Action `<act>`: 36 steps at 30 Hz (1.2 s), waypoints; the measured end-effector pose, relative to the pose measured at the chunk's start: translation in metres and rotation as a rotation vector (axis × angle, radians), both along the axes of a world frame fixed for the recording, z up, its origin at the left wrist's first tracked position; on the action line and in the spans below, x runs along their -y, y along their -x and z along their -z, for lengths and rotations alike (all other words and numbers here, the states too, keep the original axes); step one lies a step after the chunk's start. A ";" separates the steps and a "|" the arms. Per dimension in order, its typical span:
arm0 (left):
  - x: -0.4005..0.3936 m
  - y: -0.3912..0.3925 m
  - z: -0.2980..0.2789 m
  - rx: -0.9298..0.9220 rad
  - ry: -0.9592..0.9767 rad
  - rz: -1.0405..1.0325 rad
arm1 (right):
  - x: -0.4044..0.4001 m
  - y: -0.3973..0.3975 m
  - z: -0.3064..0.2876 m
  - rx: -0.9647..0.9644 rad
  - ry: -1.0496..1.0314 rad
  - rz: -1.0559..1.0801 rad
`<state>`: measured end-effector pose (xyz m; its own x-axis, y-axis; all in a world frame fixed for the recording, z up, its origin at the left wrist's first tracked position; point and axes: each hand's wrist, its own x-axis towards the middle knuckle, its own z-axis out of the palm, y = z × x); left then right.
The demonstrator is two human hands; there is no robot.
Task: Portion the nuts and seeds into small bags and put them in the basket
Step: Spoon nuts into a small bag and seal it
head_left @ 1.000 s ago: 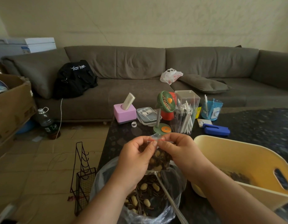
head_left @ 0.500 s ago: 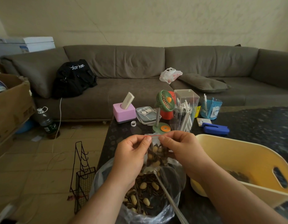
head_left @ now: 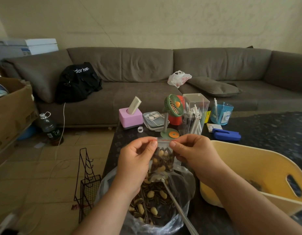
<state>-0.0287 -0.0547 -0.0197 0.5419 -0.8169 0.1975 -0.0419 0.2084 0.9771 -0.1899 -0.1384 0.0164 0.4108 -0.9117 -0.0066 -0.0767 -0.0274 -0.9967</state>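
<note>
A small clear zip bag (head_left: 163, 158) filled with peanuts and striped seeds hangs upright between my hands. My left hand (head_left: 136, 160) pinches the left end of its red zip strip, and my right hand (head_left: 192, 153) pinches the right end. Right below it, a large clear plastic bag of nuts and seeds (head_left: 152, 206) sits open on the dark table, with a metal spoon (head_left: 174, 195) lying in it, handle toward me. The yellow basket (head_left: 231, 160) stands to the right, with some dark seed packets in its bottom.
Behind my hands on the dark table (head_left: 265, 129) stand a green desk fan (head_left: 173, 107), a clear box of straws (head_left: 194, 116), a pink box (head_left: 130, 117), a blue cup (head_left: 221, 113) and a blue clip (head_left: 226, 134). A wire rack (head_left: 87, 180) stands on the floor at left.
Both hands have lifted the small bag a little and slid apart along its zip strip, from the middle toward its two ends.
</note>
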 end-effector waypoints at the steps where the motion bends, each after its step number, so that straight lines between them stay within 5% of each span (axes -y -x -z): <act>1: 0.000 -0.001 0.000 0.002 0.002 -0.018 | 0.000 0.001 -0.001 0.003 -0.011 -0.009; 14: 0.003 0.005 0.004 0.000 -0.063 0.010 | -0.004 -0.002 -0.001 -0.147 0.118 -0.041; 17: 0.000 0.004 0.002 0.123 -0.046 0.016 | -0.004 -0.001 -0.002 -0.101 0.024 -0.117; 22: -0.006 0.002 -0.003 0.270 -0.030 0.061 | -0.011 -0.003 0.002 -0.306 0.226 -0.190; 29: -0.001 0.004 -0.008 -0.417 -0.114 0.203 | -0.012 -0.011 0.004 0.272 -0.266 -0.026; 36: 0.001 -0.001 -0.009 -0.428 -0.048 0.160 | -0.015 -0.010 0.009 0.140 -0.266 -0.120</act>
<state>-0.0275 -0.0559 -0.0104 0.4324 -0.8999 -0.0569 0.3963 0.1330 0.9084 -0.1799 -0.1238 0.0076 0.5294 -0.8303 -0.1741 0.0499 0.2353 -0.9706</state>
